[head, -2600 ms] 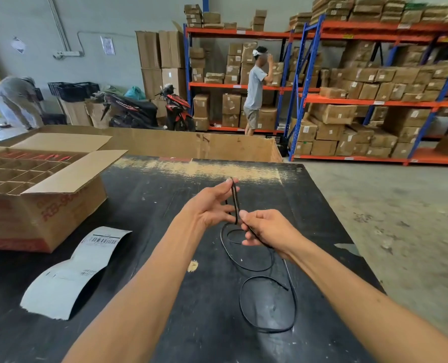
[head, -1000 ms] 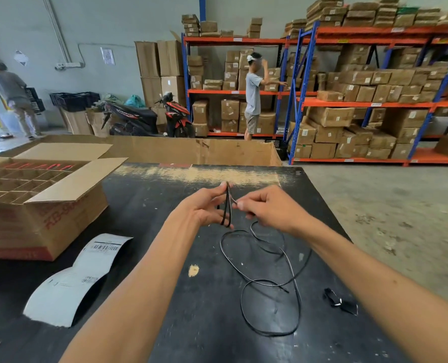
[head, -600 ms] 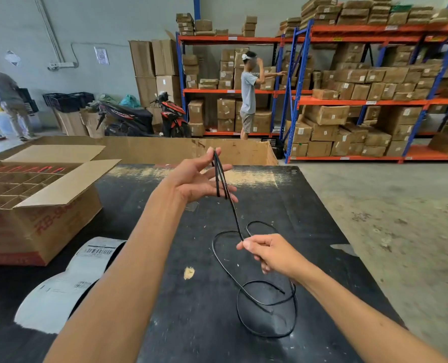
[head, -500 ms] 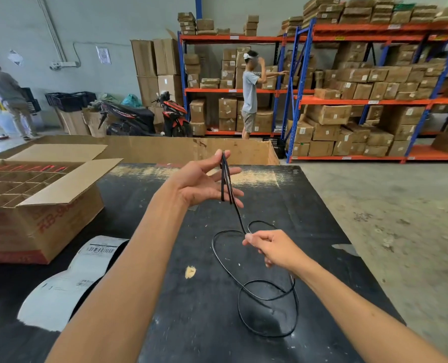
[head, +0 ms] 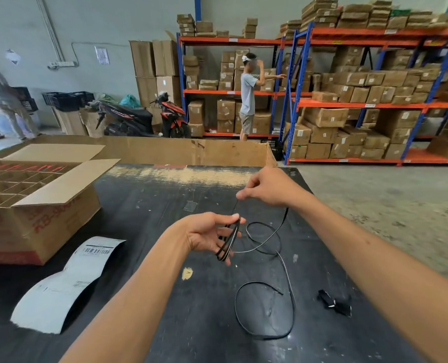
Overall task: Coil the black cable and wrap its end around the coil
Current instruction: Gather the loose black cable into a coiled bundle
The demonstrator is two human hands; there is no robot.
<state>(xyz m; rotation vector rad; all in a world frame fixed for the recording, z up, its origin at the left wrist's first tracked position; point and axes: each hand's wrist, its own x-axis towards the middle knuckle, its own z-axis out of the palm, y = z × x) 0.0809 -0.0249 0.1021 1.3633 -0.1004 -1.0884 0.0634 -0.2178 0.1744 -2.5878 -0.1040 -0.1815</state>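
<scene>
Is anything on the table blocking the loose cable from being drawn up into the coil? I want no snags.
Nothing visible does. The loose black cable lies on bare black table; the small black piece lies apart, to its right.

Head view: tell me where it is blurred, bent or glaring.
Head view: wide-angle bend curves the blue shelf uprights and stretches both forearms; motion blur smears the person at the far left and the boxes at top right; the thin strand of the black cable under the right hand is faint; the coil at the left hand is sharp; soft glare streaks the black table; shadows are weak.
</scene>
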